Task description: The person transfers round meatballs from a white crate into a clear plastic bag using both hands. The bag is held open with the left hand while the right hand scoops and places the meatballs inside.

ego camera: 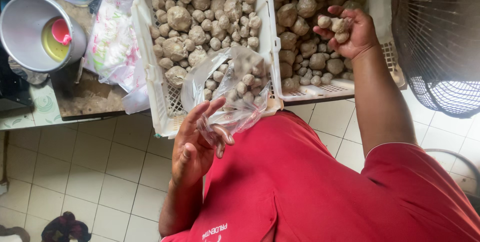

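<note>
Brown, dusty round lumps [336, 26] sit in the right hand [350, 32], and the fingers [345, 13] curl around a few of them. That hand is up over the white plastic crate on the right [320, 91], which is full of the same brown lumps, big ones and small ones.

The left hand [197, 144] is lower down, close to the person's red shirt [300, 187]. Its fingers [210, 108] are pinched on the edge of a clear thin plastic bag [235, 89]. The thumb is under the bag's edge and the other fingers are spread a little above it. The bag is part full of small brown lumps. It leans against the front of a second white plastic crate on the left [162, 107], just where the two crates meet. That crate holds many more lumps.

Both crates rest on a brown bench [90, 97]. To the left of the crates lies a crumpled plastic bag with pink and green prints [112, 42]. Beside it stands a round grey metal pot [30, 32] with something yellow and a small pink scoop [61, 32] inside. A dark wire fan guard [440, 42] is at the far right. Pale square floor tiles [90, 172] are below.
</note>
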